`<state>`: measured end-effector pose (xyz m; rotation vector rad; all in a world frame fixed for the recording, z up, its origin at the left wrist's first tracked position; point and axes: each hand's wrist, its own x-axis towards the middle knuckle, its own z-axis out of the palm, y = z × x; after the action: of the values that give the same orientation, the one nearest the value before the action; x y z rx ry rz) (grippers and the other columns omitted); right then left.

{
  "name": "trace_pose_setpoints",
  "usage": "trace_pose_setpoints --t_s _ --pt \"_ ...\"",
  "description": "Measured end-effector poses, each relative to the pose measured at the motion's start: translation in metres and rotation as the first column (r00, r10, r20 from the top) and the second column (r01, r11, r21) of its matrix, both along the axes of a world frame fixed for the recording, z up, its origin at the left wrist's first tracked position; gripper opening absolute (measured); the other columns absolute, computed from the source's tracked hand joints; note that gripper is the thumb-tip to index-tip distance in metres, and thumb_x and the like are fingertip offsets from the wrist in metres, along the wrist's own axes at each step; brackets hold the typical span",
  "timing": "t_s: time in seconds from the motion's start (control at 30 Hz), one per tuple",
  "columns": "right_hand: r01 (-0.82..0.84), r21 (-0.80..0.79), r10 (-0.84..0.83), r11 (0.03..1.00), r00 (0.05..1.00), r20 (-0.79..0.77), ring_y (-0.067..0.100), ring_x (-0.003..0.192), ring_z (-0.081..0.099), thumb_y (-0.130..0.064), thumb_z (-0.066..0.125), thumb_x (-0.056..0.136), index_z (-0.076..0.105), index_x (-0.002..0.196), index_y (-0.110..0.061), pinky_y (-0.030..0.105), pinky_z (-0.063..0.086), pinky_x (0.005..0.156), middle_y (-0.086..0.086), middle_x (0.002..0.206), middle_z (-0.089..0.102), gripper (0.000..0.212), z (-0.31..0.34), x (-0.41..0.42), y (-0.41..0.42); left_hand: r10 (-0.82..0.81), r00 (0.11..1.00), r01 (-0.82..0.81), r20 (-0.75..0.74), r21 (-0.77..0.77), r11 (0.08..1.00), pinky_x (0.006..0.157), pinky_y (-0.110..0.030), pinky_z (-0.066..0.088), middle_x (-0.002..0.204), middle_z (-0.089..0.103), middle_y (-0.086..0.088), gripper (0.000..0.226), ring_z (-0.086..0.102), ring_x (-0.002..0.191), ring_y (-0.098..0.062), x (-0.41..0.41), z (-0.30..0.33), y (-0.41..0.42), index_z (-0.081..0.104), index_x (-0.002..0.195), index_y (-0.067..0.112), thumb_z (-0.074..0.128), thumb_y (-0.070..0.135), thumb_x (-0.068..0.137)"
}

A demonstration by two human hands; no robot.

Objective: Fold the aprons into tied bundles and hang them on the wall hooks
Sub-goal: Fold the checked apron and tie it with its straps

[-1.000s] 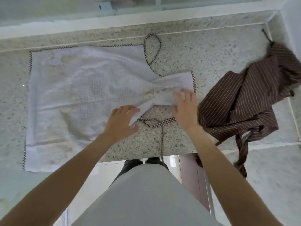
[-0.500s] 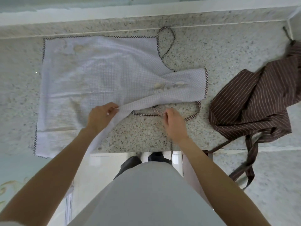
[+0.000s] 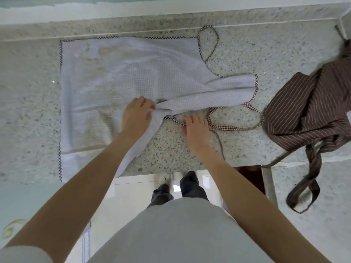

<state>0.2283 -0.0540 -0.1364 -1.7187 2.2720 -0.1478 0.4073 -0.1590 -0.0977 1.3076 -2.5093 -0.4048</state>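
Observation:
A pale checked apron [image 3: 117,76] with dark checkered trim lies spread flat on the speckled stone counter [image 3: 247,54]. Its bib points right and its neck loop [image 3: 208,44] curls at the back. My left hand [image 3: 136,114] pinches a gathered fold of cloth at the apron's waist. Just to the right, my right hand [image 3: 195,130] rests on the checkered tie strap [image 3: 228,127], fingers curled on it. A second apron [image 3: 307,111], brown with thin stripes, lies crumpled at the right. No wall hooks are in view.
The brown apron's straps [image 3: 307,186] dangle over the counter's front edge at the right. A raised stone ledge [image 3: 114,25] runs along the back. Below the counter edge I see white floor tiles [image 3: 133,196] and my own feet.
My left hand has moved up and taken a pinch of the waist fold. My right hand came off the bib and down onto the tie strap, which now loops out further right.

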Motion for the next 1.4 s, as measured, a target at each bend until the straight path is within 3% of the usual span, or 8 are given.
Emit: trace_pose_setpoints --t_s 0.13,0.27,0.47,0.63,0.77,0.97,1.27,1.4 --pt "0.23 0.02 -0.23 0.973 0.966 0.121 0.026 0.101 0.052 -0.021 0.051 0.093 0.06 0.103 -0.014 0.031 0.026 0.088 0.005 0.102 0.063 0.015 0.003 0.016 0.013 -0.174 0.984 0.159 0.024 0.304 0.939 0.081 -0.037 0.05 0.119 0.053 -0.002 0.042 0.05 0.108 -0.019 0.021 -0.008 0.052 0.054 0.123 0.02 0.065 0.032 0.084" --pt "0.246 -0.26 -0.131 0.934 0.911 0.392 0.025 0.092 0.048 -0.01 0.063 0.08 0.059 0.083 -0.006 0.035 0.04 0.081 0.006 0.093 0.059 0.006 0.026 0.022 0.066 -0.205 0.97 0.17 0.132 0.237 0.957 0.105 -0.043 0.034 0.134 0.043 -0.006 0.081 0.038 0.126 -0.027 0.044 -0.029 0.075 0.039 0.137 0.019 0.072 0.052 0.071" --pt "0.631 -0.124 -0.149 0.766 0.362 0.92 0.023 0.098 0.064 -0.003 0.042 0.084 0.039 0.071 -0.009 0.032 0.047 0.089 0.015 0.083 0.067 0.014 0.077 0.031 0.111 -0.326 0.943 0.308 0.068 0.192 0.932 0.08 -0.035 0.053 0.116 0.056 -0.002 0.053 0.054 0.11 -0.024 0.06 -0.029 0.092 0.055 0.12 0.019 0.074 0.018 0.07" --pt "0.419 -0.197 -0.268 0.886 0.811 0.521 0.019 0.052 0.043 -0.013 0.049 0.091 0.042 0.088 -0.012 0.037 0.034 0.053 0.004 0.059 0.045 0.008 0.076 0.021 0.133 -0.338 0.939 0.324 0.068 0.158 0.933 0.055 -0.026 0.049 0.092 0.066 0.002 0.029 0.063 0.078 -0.02 0.09 -0.031 0.112 0.066 0.093 0.015 0.075 0.006 0.068" --pt "-0.026 0.046 0.02 0.999 0.991 0.13 0.023 0.095 0.055 -0.039 0.072 0.079 0.042 0.129 -0.014 0.039 0.043 0.082 0.009 0.107 0.057 0.063 0.058 0.02 0.158 -0.226 0.971 0.213 0.071 0.162 0.964 0.051 -0.028 0.048 0.086 0.065 0.004 0.03 0.061 0.075 -0.021 0.119 -0.031 0.132 0.064 0.089 0.016 0.074 0.002 0.064" --pt "0.022 -0.081 -0.018 0.996 0.998 0.059 0.038 0.072 0.057 0.025 0.056 0.059 0.061 0.103 0.0 0.033 0.043 0.051 0.021 0.094 0.052 0.051 0.045 0.025 0.176 -0.015 0.989 0.008 0.149 0.048 0.999 0.047 -0.028 0.044 0.079 0.063 0.001 0.04 0.057 0.073 -0.024 0.159 -0.019 0.156 0.061 0.084 0.014 0.068 -0.014 0.055" --pt "0.037 -0.231 -0.043 0.972 0.999 -0.022 0.03 0.084 0.057 0.001 0.076 0.063 0.07 0.093 -0.012 0.029 0.038 0.06 0.006 0.098 0.061 0.033 0.071 0.019 0.201 0.342 0.937 -0.345 0.064 0.039 0.938 0.054 -0.031 0.046 0.096 0.062 -0.001 0.01 0.063 0.072 -0.025 0.213 0.014 0.191 0.072 0.09 0.02 0.066 0.015 0.084" --pt "0.106 -0.23 -0.084 0.967 0.991 0.105 0.028 0.085 0.063 -0.007 0.071 0.074 0.068 0.1 -0.015 0.031 0.042 0.062 0.003 0.1 0.065 0.028 0.081 0.019 0.205 0.563 0.79 -0.434 -0.244 0.426 0.794 0.064 -0.021 0.05 0.097 0.066 -0.004 0.017 0.065 0.061 -0.019 0.209 0.019 0.194 0.068 0.103 0.013 0.055 0.016 0.093"
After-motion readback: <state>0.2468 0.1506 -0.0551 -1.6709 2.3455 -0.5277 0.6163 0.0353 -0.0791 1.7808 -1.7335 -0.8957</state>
